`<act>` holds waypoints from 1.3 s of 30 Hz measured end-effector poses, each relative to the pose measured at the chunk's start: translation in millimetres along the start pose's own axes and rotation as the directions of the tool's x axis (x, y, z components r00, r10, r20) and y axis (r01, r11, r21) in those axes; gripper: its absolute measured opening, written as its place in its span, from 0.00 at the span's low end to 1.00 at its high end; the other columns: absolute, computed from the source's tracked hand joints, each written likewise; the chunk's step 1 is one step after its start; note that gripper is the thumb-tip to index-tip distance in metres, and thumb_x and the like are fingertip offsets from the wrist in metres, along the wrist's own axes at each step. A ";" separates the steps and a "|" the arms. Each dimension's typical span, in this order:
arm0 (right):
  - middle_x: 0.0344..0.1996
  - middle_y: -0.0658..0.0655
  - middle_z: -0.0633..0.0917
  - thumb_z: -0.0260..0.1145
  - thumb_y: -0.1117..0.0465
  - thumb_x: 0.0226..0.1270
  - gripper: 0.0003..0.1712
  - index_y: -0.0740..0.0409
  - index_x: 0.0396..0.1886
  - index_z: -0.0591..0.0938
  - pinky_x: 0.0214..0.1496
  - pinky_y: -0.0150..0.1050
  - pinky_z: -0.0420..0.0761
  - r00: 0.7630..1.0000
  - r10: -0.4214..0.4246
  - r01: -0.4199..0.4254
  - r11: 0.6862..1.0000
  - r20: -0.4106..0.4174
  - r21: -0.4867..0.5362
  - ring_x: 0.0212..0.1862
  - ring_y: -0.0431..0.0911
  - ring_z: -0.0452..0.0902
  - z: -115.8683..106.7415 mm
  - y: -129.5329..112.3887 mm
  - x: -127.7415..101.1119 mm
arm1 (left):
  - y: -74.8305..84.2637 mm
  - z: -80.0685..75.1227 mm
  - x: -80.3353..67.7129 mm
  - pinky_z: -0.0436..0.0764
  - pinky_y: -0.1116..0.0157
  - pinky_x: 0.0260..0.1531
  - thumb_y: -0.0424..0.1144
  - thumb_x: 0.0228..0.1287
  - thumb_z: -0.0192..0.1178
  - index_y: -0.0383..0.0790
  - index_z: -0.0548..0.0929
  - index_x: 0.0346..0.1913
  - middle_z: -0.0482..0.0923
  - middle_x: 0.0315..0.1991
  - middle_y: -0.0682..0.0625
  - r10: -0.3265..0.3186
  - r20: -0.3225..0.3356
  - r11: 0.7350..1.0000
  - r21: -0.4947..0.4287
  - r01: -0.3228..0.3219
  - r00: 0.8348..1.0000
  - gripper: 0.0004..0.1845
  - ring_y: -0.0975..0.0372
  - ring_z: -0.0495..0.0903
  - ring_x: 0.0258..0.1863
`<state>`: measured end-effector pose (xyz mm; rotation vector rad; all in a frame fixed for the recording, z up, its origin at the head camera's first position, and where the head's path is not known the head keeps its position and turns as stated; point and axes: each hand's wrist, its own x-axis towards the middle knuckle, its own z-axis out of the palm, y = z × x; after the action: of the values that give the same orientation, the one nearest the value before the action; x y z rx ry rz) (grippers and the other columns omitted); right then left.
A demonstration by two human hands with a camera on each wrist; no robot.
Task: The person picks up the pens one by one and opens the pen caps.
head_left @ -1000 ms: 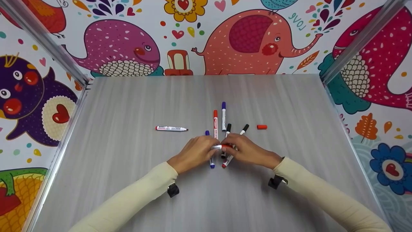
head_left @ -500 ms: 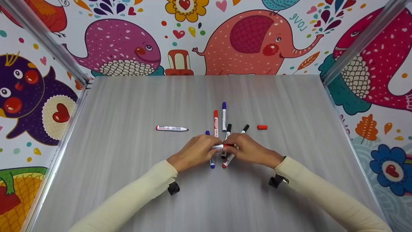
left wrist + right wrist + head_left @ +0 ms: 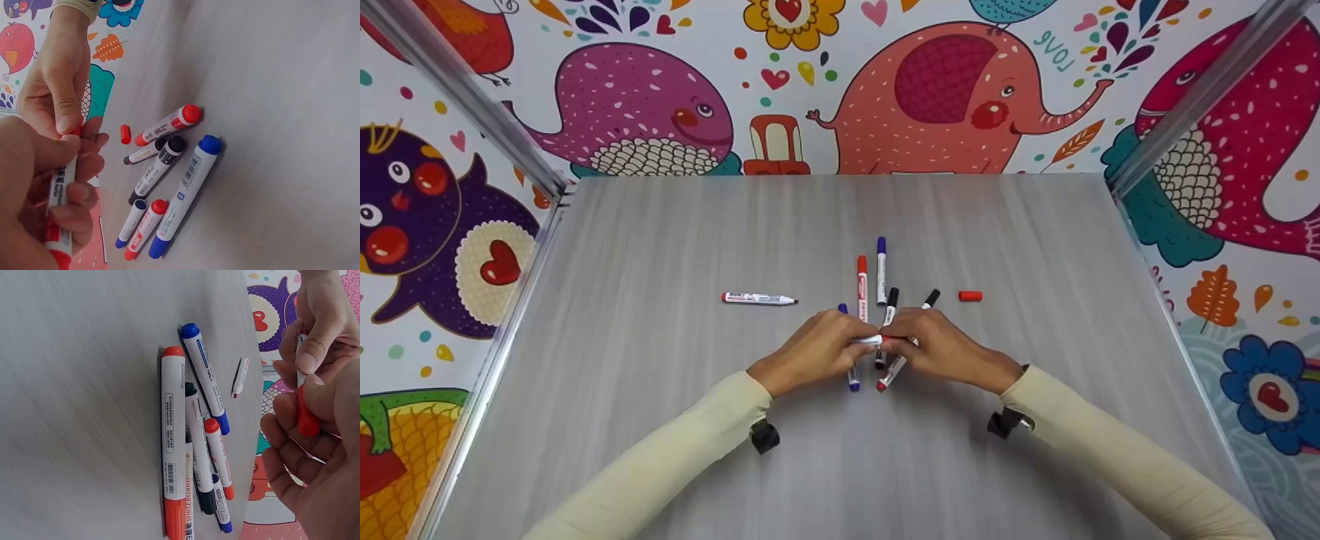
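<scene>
- Two cream-sleeved forearms entered from the near edge of the grey wood-grain table, each wearing a small black wrist camera.
- The left hand had its fingers curled tightly round the white barrel of a red-ended whiteboard marker, held level just above the table; in the left wrist view the barrel ran through the closed fist.
- The right hand pinched the red cap of that marker between thumb and curled fingers, its fingertips meeting those of the left hand.
- Beneath and just beyond the hands lay a loose cluster of capped markers: a blue-capped marker, a black-capped marker, and a red-capped marker, some touching one another.
- Farther back, a second red-capped marker and a blue-capped one lay side by side, pointing away.
- A loose red cap lay to the right, apart from the cluster.
- An uncapped white marker lay well to the left.
- A cartoon-animal wall closed the far side.
</scene>
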<state>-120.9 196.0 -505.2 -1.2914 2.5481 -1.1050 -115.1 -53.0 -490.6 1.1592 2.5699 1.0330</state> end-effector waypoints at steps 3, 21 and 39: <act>0.32 0.49 0.87 0.72 0.66 0.78 0.05 0.57 0.44 0.93 0.39 0.42 0.79 1.000 0.005 -0.005 1.000 0.006 -0.007 0.35 0.41 0.77 -0.6 -0.2 -0.3 | 0.3 -0.8 0.0 0.77 0.68 0.33 0.31 0.77 0.68 0.41 0.94 0.49 0.89 0.34 0.54 -0.010 0.006 1.000 -0.016 0.010 1.000 0.07 0.67 0.77 0.31; 0.31 0.50 0.87 0.73 0.64 0.77 0.04 0.57 0.46 0.92 0.41 0.43 0.78 0.998 -0.037 0.036 0.998 -0.041 -0.044 0.36 0.42 0.76 0.5 0.0 -1.9 | -3.4 -4.7 3.4 0.71 0.69 0.30 0.30 0.75 0.69 0.38 0.96 0.51 0.92 0.37 0.51 -0.050 0.013 0.980 -0.192 0.051 0.999 0.09 0.68 0.73 0.29; 0.32 0.52 0.87 0.72 0.65 0.79 0.07 0.59 0.51 0.92 0.46 0.45 0.80 0.995 -0.086 0.082 0.993 -0.058 -0.079 0.36 0.43 0.76 3.0 -7.8 -3.8 | -4.0 -10.3 -0.4 0.67 0.70 0.27 0.29 0.72 0.71 0.40 0.95 0.56 0.93 0.39 0.54 -0.142 0.085 0.915 -0.368 0.164 0.986 0.13 0.69 0.71 0.27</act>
<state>-112.1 194.1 -503.3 -1.4167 2.6270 -1.0871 -121.2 -60.6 -485.4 0.8599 2.2403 1.3530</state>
